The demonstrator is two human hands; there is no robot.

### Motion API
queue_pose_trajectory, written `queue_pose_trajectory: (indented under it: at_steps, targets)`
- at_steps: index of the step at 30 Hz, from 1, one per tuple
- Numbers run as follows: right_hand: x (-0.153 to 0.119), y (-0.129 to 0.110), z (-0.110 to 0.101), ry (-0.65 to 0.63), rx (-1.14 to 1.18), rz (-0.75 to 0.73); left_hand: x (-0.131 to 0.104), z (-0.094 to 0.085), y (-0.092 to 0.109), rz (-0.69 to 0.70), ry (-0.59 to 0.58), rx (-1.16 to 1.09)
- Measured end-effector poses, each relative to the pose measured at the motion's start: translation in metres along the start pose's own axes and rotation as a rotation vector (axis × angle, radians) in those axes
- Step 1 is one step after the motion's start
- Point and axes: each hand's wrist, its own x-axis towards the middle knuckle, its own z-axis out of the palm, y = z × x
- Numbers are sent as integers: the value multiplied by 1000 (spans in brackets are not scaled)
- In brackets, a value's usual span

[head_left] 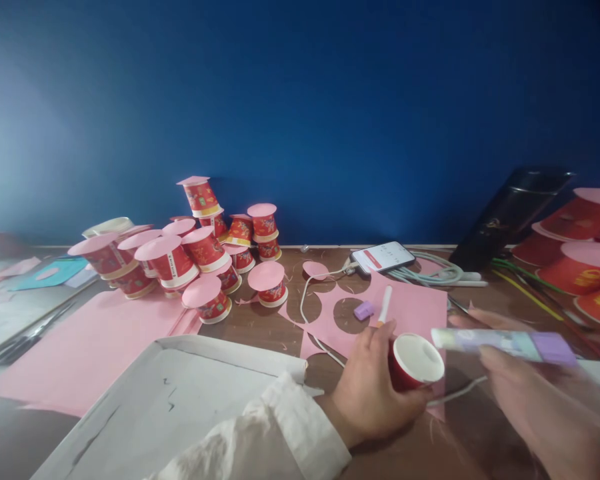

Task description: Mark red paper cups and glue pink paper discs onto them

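The left hand (pixel 373 383) grasps a red cup (pixel 419 359), thumb on the near side and fingers around the far side, with the cup's white end turned up. The right hand (pixel 525 393), blurred, grips a glue stick (pixel 505 343) between thumb and fingers, the pale tip pointing at the cup; whether tip and cup touch, I cannot tell. A white sleeve (pixel 300 427) covers the left wrist.

Just beyond the left hand's fingertips lie a white stick (pixel 386 303) with an orange end and a purple cap (pixel 364 311), both on a pink sheet (pixel 415 300) with round holes cut in it. A white cable (pixel 301 300) crosses the sheet and runs up to a phone (pixel 383 257), which lies farther out, past the stick. A pale green cable (pixel 445 270) is coiled beside the phone.

Left of the left hand is a white card (pixel 180 393) with dark marks, and past it a pile of pink paper (pixel 95 340) with scissors (pixel 30 337) alongside. Beyond the card, red cups with pink tops (pixel 170 263) stand crowded together, some stacked.

Beyond the right hand, a black bottle (pixel 510 217) leans toward the blue wall (pixel 300 120), and more red cups (pixel 563 223) sit to its right.
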Motion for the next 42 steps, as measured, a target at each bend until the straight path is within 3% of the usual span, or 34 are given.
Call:
queue_pose_trajectory:
  at_steps: [5, 10, 18, 22, 29, 34, 42]
  targets:
    - [-2, -21, 8, 38, -125, 49, 0, 2, -3, 26, 17, 1]
    - [3, -15, -1, 17, -331, -23, 1, 0, -2, 29, 23, -36]
    - [2, 1, -4, -140, -346, -236, 6, -12, 4, -3, -72, -116]
    - [0, 3, 0, -246, -304, -243, 6, -14, 4, -21, -108, -97]
    - [-1, -1, 4, -111, -328, -247, 6, -11, 0, -105, -103, -72]
    - [1, -7, 1, 0, -440, -175, 5, -7, -1, -41, -29, -47]
    - [-2, -16, 4, 77, -281, -46, 4, -7, 1, -25, -38, -33]
